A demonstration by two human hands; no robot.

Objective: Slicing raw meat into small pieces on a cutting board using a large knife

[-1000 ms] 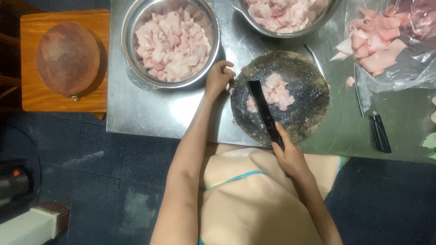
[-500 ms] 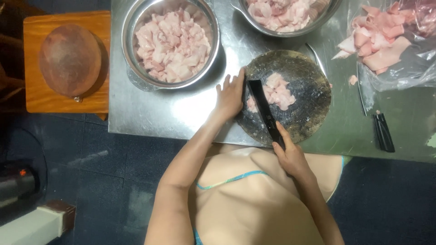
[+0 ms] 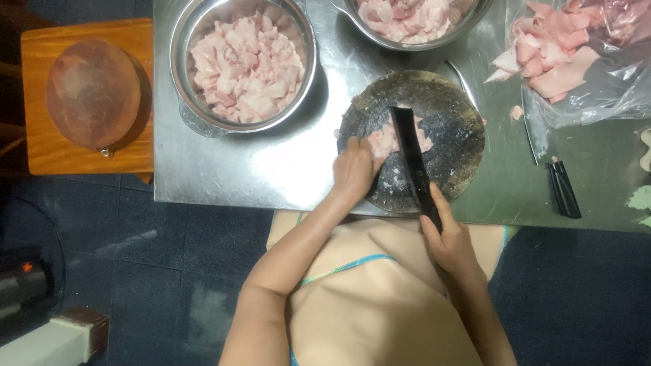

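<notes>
Holding cleaver (image 3: pixel 410 159) closed in right hand (image 3: pixel 451 240); left hand (image 3: pixel 354 171) flat on meat (image 3: pixel 383 141); steel bowl (image 3: pixel 196 115) full of pink cubes.

We saw a steel table (image 3: pixel 224 169) catching a bright glare, a wooden stool (image 3: pixel 41 135) bearing a round brown block (image 3: pixel 93 93) just beside its left edge, and below them a dark blue tiled floor (image 3: pixel 169 271) with pale scuffs.
</notes>
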